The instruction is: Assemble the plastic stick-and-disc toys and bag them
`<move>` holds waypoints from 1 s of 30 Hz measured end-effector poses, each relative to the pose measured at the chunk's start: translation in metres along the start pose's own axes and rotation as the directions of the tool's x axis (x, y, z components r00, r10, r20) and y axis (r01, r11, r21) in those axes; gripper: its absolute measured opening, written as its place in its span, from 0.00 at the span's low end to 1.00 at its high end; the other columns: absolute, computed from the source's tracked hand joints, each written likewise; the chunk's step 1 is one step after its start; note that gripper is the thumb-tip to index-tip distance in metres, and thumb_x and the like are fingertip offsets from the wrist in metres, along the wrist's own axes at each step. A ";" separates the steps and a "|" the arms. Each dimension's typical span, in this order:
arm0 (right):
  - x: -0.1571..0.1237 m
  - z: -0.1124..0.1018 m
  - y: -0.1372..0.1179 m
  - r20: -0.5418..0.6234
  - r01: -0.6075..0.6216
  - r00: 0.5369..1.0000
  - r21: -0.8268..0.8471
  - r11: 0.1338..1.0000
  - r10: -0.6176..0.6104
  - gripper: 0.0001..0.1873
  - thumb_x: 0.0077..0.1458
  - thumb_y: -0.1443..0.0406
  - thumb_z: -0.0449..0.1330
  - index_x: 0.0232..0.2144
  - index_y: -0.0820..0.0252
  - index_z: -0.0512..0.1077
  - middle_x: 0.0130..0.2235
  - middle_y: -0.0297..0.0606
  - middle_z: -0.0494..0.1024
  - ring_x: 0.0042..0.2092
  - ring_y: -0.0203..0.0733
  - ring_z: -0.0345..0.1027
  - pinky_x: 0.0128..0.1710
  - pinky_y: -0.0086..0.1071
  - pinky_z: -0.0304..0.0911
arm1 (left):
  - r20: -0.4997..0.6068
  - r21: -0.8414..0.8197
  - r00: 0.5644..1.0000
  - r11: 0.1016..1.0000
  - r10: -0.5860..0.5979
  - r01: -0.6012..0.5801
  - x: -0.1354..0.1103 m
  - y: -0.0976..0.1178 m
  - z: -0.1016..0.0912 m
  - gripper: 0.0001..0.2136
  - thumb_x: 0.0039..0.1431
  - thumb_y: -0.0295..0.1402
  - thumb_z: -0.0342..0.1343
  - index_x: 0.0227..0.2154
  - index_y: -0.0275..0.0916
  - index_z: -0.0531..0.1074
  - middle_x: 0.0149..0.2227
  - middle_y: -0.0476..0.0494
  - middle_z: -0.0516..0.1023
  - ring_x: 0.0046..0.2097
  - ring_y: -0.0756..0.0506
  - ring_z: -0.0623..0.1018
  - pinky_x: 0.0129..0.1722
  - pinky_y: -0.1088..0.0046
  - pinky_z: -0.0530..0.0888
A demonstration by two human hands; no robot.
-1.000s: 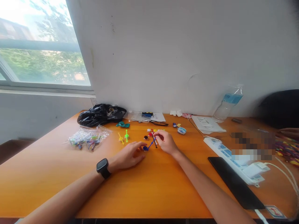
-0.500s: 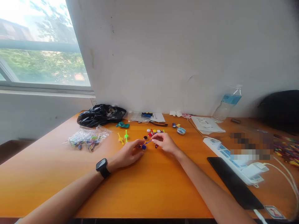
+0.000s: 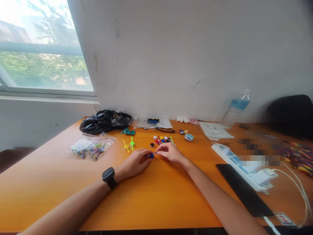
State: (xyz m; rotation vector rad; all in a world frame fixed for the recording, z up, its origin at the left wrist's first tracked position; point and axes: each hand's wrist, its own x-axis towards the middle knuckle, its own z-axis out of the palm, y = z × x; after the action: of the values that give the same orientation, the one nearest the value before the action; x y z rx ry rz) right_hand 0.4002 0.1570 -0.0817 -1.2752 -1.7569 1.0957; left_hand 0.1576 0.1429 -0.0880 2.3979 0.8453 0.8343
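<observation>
On the orange table [image 3: 156,195], my left hand [image 3: 135,161] and my right hand [image 3: 170,152] meet over a small blue plastic piece [image 3: 151,155], a thin stick with a round cap. Both hands pinch it, the left at the cap end and the right at the stick end. A black watch [image 3: 109,177] sits on my left wrist. Just beyond the hands lie several small coloured caps and sticks [image 3: 161,139]. A yellow stick piece [image 3: 126,146] and a green one [image 3: 132,143] lie to the left of them.
A clear bag of coloured pieces [image 3: 91,145] and a black plastic bag [image 3: 105,120] lie at the left back. A water bottle [image 3: 234,109], papers [image 3: 212,130], a white power strip [image 3: 242,166] and a black phone [image 3: 243,189] occupy the right side.
My right hand has brought the blue stick down and toward my left hand. My left fingers closed on its cap end, and both hands now pinch it close together.
</observation>
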 end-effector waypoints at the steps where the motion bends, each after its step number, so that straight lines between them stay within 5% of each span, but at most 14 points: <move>1: -0.001 0.000 -0.002 -0.003 0.007 1.000 -0.018 1.000 -0.007 0.09 0.50 0.60 0.67 0.29 0.60 0.80 0.23 0.34 0.76 0.27 0.39 0.68 0.29 0.31 0.62 | -0.003 -0.001 1.000 1.000 0.000 0.000 0.000 0.000 0.000 0.10 0.69 0.33 0.54 0.49 0.42 0.76 0.46 0.41 0.82 0.46 0.44 0.81 0.48 0.68 0.77; 14: -0.004 0.008 -0.008 0.007 -0.075 0.997 0.031 0.997 0.075 0.05 0.49 0.63 0.65 0.28 0.60 0.79 0.23 0.33 0.75 0.26 0.37 0.66 0.27 0.29 0.59 | -0.024 0.052 0.999 0.998 -0.032 0.033 0.006 -0.005 0.005 0.08 0.70 0.32 0.54 0.44 0.43 0.79 0.43 0.45 0.83 0.44 0.45 0.81 0.46 0.70 0.76; 30: -0.005 0.006 -0.010 -0.052 -0.090 0.995 -0.169 0.981 0.083 0.06 0.52 0.64 0.62 0.28 0.61 0.78 0.27 0.35 0.77 0.30 0.38 0.67 0.31 0.30 0.59 | -0.097 0.090 0.995 0.996 0.006 0.003 0.006 -0.015 0.015 0.07 0.69 0.31 0.57 0.45 0.44 0.78 0.42 0.47 0.83 0.42 0.46 0.81 0.45 0.71 0.76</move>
State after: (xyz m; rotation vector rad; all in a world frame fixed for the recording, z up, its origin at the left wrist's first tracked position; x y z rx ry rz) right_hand 0.3928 0.1496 -0.0754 -1.4812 -1.8080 0.9717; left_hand 0.1659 0.1546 -0.1051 2.4524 0.9373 0.9390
